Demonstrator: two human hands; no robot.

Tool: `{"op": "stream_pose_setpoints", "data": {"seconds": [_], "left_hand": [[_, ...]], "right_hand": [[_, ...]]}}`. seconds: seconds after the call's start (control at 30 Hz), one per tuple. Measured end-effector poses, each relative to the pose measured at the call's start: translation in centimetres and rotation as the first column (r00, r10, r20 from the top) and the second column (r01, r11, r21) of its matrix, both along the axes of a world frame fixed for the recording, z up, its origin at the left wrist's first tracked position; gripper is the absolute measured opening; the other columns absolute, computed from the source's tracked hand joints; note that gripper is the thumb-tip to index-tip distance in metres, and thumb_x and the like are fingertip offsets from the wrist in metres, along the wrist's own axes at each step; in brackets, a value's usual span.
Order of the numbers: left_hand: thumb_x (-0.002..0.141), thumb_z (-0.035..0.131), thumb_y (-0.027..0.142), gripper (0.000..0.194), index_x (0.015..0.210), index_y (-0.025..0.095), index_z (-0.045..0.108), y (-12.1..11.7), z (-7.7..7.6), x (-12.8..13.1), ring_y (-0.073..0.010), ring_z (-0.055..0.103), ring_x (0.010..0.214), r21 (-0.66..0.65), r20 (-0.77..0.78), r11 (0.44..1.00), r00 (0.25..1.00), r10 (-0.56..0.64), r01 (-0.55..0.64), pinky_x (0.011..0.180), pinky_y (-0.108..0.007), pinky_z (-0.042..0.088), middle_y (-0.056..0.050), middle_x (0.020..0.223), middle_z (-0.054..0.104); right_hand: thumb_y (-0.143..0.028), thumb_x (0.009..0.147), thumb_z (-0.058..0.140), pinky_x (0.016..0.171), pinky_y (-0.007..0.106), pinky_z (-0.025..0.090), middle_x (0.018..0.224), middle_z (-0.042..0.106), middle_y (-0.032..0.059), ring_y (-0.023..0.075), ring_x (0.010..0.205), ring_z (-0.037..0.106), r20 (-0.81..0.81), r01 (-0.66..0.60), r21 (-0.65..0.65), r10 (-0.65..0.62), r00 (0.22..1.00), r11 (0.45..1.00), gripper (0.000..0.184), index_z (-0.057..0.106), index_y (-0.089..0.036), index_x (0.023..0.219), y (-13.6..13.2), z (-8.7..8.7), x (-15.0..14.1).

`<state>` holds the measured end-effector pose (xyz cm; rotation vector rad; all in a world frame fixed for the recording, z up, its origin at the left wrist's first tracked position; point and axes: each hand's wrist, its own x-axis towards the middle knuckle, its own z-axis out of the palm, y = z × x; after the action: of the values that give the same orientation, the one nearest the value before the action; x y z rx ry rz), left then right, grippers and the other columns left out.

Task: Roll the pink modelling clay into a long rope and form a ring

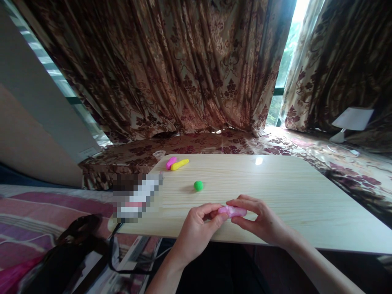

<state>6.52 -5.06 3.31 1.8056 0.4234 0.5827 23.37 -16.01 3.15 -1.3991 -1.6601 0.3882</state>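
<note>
Between my two hands, just above the near edge of the pale wooden table (275, 179), is a piece of pink and white modelling clay (234, 211), long and marbled. My left hand (200, 224) pinches its left end between thumb and fingers. My right hand (260, 218) has its thumb and fingers closed around the clay's right part. Beyond my hands a round green clay ball (198, 186) rests on the tabletop. Farther back on the left lie a yellow clay roll (180, 164) and a bright pink clay piece (171, 162), side by side and touching.
A clear plastic cup-like container (159, 154) is by the table's far left corner. A blurred-out object (139, 198) lies along the left edge, with a black strap (112, 253) hanging below. A white lamp (352, 120) stands on the patterned ledge at right, before long curtains (190, 69).
</note>
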Motion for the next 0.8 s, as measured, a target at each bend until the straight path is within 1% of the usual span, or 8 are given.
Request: {"op": "stream_pose_setpoints", "data": {"seconds": [0.07, 0.17, 0.27, 0.47, 0.53, 0.63, 0.7, 0.8], "left_hand": [[0.085, 0.056, 0.032, 0.022, 0.094, 0.017, 0.069, 0.11, 0.19, 0.00, -0.0130, 0.052, 0.072, 0.004, -0.007, 1.000, 1.000, -0.024, 0.025, 0.067, -0.022, 0.040, -0.001, 0.077, 0.063], [0.086, 0.054, 0.036, 0.027, 0.098, 0.015, 0.067, 0.07, 0.30, 0.21, -0.0134, 0.053, 0.073, -0.058, -0.010, 0.996, 0.997, -0.074, 0.073, 0.068, -0.023, 0.040, -0.002, 0.078, 0.063], [0.085, 0.054, 0.038, 0.028, 0.095, 0.014, 0.066, -0.11, 0.24, 0.56, -0.0115, 0.048, 0.067, -0.079, -0.018, 0.992, 0.995, -0.096, 0.094, 0.063, -0.021, 0.038, 0.000, 0.070, 0.058], [0.090, 0.045, 0.038, 0.034, 0.083, 0.013, 0.066, -0.13, 0.32, 0.61, -0.0117, 0.049, 0.065, -0.064, -0.041, 0.995, 0.995, -0.086, 0.083, 0.064, -0.023, 0.039, 0.000, 0.065, 0.056], [0.090, 0.043, 0.038, 0.033, 0.093, 0.015, 0.066, -0.20, 0.22, 0.37, -0.0128, 0.053, 0.069, -0.071, -0.048, 0.996, 0.997, -0.053, 0.050, 0.068, -0.024, 0.041, -0.001, 0.071, 0.060], [0.083, 0.057, 0.033, 0.035, 0.116, 0.022, 0.058, -0.45, -0.12, 0.11, -0.0144, 0.056, 0.081, -0.023, -0.020, 0.999, 0.999, 0.038, -0.039, 0.076, -0.025, 0.044, -0.002, 0.095, 0.063], [0.080, 0.061, 0.029, 0.035, 0.114, 0.023, 0.060, -0.59, -0.26, 0.11, -0.0150, 0.057, 0.084, 0.036, -0.002, 0.997, 0.998, 0.069, -0.069, 0.078, -0.025, 0.044, -0.002, 0.099, 0.063], [0.083, 0.057, 0.032, 0.027, 0.108, 0.022, 0.064, -0.58, -0.04, 0.25, -0.0160, 0.057, 0.082, 0.059, -0.003, 0.996, 0.998, 0.069, -0.068, 0.076, -0.025, 0.044, -0.002, 0.090, 0.065]], "right_hand": [[-0.024, 0.084, 0.061, 0.070, 0.026, 0.045, 0.086, 0.060, 0.0023, 0.0150, 0.078, 0.058, 0.000, 0.002, -0.011, -0.002, 1.000, 1.000, 0.028, 0.062, -0.023, 0.112, 0.03, -0.04, 0.00], [-0.026, 0.085, 0.061, 0.068, 0.025, 0.045, 0.084, 0.061, 0.0022, 0.0147, 0.077, 0.058, 0.011, -0.021, -0.033, 0.021, 1.000, 0.999, 0.028, 0.063, -0.023, 0.113, 0.12, -0.02, -0.09], [-0.028, 0.086, 0.059, 0.068, 0.025, 0.045, 0.083, 0.061, 0.0019, 0.0144, 0.076, 0.058, 0.034, -0.047, -0.056, 0.049, 0.998, 0.997, 0.027, 0.063, -0.024, 0.113, 0.16, 0.02, -0.22], [-0.027, 0.085, 0.059, 0.067, 0.025, 0.045, 0.086, 0.063, 0.0023, 0.0149, 0.076, 0.059, 0.028, 0.025, -0.008, -0.024, 0.999, 1.000, 0.025, 0.064, -0.024, 0.110, 0.28, -0.23, -0.26], [-0.028, 0.086, 0.058, 0.067, 0.024, 0.044, 0.085, 0.063, 0.0016, 0.0147, 0.076, 0.059, 0.002, 0.041, -0.028, -0.041, 0.999, 0.999, 0.021, 0.065, -0.025, 0.106, 0.30, -0.21, -0.21], [-0.032, 0.088, 0.056, 0.067, 0.024, 0.044, 0.084, 0.065, 0.0015, 0.0151, 0.076, 0.058, -0.057, 0.094, -0.044, -0.097, 0.994, 0.995, 0.020, 0.067, -0.023, 0.102, 0.17, -0.05, -0.09], [-0.035, 0.090, 0.052, 0.066, 0.024, 0.044, 0.086, 0.066, 0.0019, 0.0155, 0.077, 0.058, -0.077, 0.075, -0.104, -0.083, 0.994, 0.992, 0.024, 0.066, -0.022, 0.105, -0.04, 0.05, 0.05], [-0.038, 0.088, 0.054, 0.059, 0.023, 0.043, 0.090, 0.066, 0.0027, 0.0153, 0.075, 0.058, -0.072, 0.094, -0.166, -0.107, 0.992, 0.982, 0.034, 0.059, -0.022, 0.118, -0.37, 0.17, 0.34]]}}
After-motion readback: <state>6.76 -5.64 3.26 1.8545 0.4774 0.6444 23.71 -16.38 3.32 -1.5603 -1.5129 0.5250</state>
